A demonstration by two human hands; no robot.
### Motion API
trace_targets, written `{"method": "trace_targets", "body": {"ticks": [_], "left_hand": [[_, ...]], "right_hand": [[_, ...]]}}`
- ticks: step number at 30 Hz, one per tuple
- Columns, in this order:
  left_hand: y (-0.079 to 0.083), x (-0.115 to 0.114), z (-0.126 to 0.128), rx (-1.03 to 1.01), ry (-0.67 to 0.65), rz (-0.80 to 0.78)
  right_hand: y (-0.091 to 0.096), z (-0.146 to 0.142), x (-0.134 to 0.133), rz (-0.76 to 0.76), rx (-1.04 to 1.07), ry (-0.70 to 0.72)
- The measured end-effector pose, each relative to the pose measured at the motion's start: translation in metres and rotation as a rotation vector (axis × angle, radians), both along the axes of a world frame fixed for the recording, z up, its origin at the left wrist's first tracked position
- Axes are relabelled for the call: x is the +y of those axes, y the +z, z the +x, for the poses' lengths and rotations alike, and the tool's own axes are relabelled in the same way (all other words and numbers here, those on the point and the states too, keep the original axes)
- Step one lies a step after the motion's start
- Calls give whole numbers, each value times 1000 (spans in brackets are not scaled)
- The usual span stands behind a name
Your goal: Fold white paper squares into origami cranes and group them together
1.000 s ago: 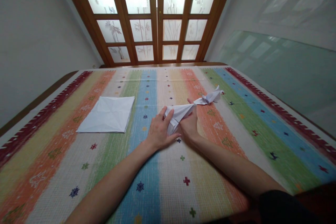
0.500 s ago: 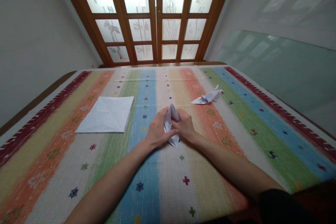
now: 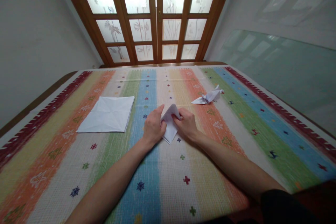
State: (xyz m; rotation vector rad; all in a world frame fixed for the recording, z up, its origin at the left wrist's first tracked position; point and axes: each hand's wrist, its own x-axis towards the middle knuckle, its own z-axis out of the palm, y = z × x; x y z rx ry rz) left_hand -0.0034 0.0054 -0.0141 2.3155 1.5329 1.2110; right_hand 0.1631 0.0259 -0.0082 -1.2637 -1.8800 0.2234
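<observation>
Between my two hands is a piece of folded white paper (image 3: 170, 128), its pointed lower end toward me and its upper part bent up in a rounded curve. My left hand (image 3: 154, 126) pinches its left edge with the thumb, while the index finger points up and away from the sheet. My right hand (image 3: 185, 123) grips the upper right edge between thumb and fingers; some of those fingers are hidden behind the paper. Beyond my right hand lies a folded paper crane (image 3: 208, 96). To the left rests a stack of square white paper (image 3: 106, 115) with crease lines on top.
A striped, patterned tablecloth (image 3: 183, 203) covers the table. Wooden doors with frosted panes (image 3: 141, 29) stand past its far edge. A pale wall (image 3: 34, 35) is on the left, and a greenish glass panel (image 3: 278, 66) leans along the right side.
The folded paper has turned and spread wider, showing more of its flat face. My left hand has shifted slightly left, its thumb moving from across the paper to its left edge.
</observation>
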Motion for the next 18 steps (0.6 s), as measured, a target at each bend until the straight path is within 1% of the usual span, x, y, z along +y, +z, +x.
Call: {"method": "trace_targets", "body": {"ticks": [2, 4, 7, 8, 10, 13, 15, 18], "left_hand": [[3, 1, 0, 27, 91, -27], [5, 1, -1, 57, 148, -76], [7, 3, -6, 145, 144, -123], [7, 4, -9, 189, 119, -126], [7, 8, -15, 292, 40, -121], [7, 16, -26, 477, -144, -131], [6, 20, -33, 595, -272, -165], [5, 23, -42, 685, -354, -212]], "right_hand": [[0, -1, -1, 28, -3, 16], [0, -1, -3, 42, -9, 26], [-2, 1, -2, 49, -37, 31], [-3, 2, -1, 51, -52, 47], [-5, 8, 2, 48, -98, 124], [-9, 21, 8, 41, -217, 288], [-13, 30, 11, 68, -323, 376], [-16, 44, 9, 136, -461, 473]]}}
